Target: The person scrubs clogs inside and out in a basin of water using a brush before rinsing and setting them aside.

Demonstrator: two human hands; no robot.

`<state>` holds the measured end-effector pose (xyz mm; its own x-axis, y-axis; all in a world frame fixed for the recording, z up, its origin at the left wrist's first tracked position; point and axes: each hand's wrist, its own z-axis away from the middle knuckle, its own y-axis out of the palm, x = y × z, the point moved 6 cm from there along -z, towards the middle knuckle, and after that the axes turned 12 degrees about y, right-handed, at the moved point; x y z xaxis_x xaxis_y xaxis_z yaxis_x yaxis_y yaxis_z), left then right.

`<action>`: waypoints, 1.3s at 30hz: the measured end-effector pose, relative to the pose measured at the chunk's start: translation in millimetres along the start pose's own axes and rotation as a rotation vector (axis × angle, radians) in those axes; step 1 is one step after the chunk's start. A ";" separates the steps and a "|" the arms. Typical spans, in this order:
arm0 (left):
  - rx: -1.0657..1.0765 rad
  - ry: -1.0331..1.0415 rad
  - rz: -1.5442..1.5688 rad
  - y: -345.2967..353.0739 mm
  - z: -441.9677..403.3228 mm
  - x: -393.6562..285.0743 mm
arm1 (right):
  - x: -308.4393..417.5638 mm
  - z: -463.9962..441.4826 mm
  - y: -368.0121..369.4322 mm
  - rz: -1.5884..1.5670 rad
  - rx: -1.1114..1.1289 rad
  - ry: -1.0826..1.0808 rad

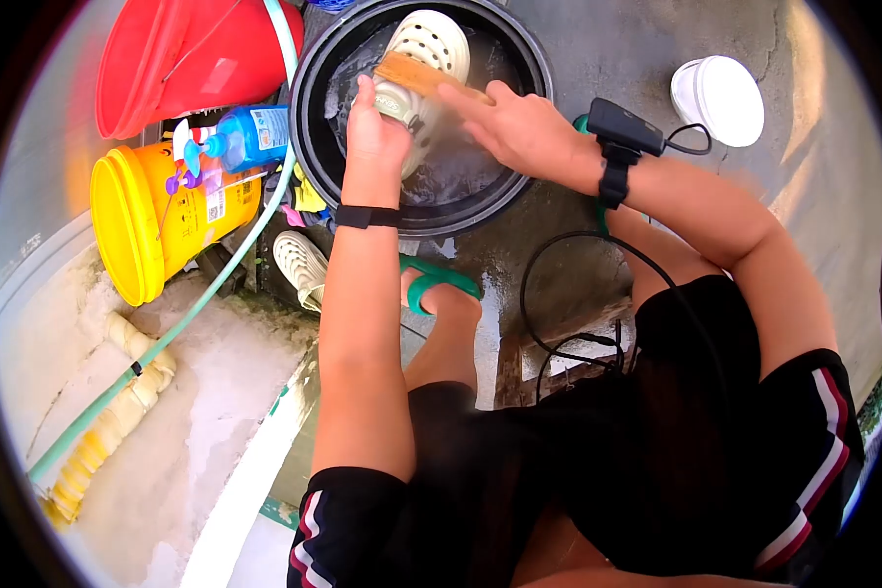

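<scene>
A cream clog point(431, 44) with round holes is held over a round black basin point(544, 73) that has water in it. My left hand point(375, 137) grips the clog near its heel strap, thumb pointing up. In my right hand point(524, 127) is a wooden brush point(416, 75), which lies across the clog's upper; its bristles are hidden from view. A second cream clog point(301, 265) rests on the ground, below the basin and beside my left forearm.
A red bucket point(157, 69) and a yellow bucket point(127, 225) stand at the left, with a blue pump bottle point(250, 137) between them. A green hose point(220, 269) runs past the basin. A white bucket point(730, 103) is at upper right. A black cable point(524, 284) hangs near my legs.
</scene>
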<state>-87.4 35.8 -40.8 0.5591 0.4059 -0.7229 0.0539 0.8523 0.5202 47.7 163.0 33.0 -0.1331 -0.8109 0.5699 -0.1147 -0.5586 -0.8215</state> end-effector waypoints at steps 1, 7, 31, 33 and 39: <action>0.012 0.006 -0.019 -4.7 0.5 2.0 | 1.0 8.4 -3.3 0.021 0.016 0.026; -0.019 0.038 -0.080 6.4 10.5 3.7 | -1.9 -26.7 6.5 0.052 -0.029 0.036; -0.103 -0.037 -0.071 -17.8 7.0 2.7 | 1.1 -22.0 2.8 0.193 -0.065 0.011; -0.157 -0.045 -0.015 -19.0 0.9 -8.4 | 9.2 -11.3 -4.8 0.162 -0.058 -0.011; -0.123 0.069 -0.134 -14.1 14.4 0.8 | 6.1 -22.7 4.4 0.258 -0.037 0.021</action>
<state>-75.8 19.3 -42.1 0.4955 0.3037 -0.8138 0.0201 0.9326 0.3604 24.1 159.5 33.2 -0.1825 -0.9219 0.3418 -0.1098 -0.3263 -0.9389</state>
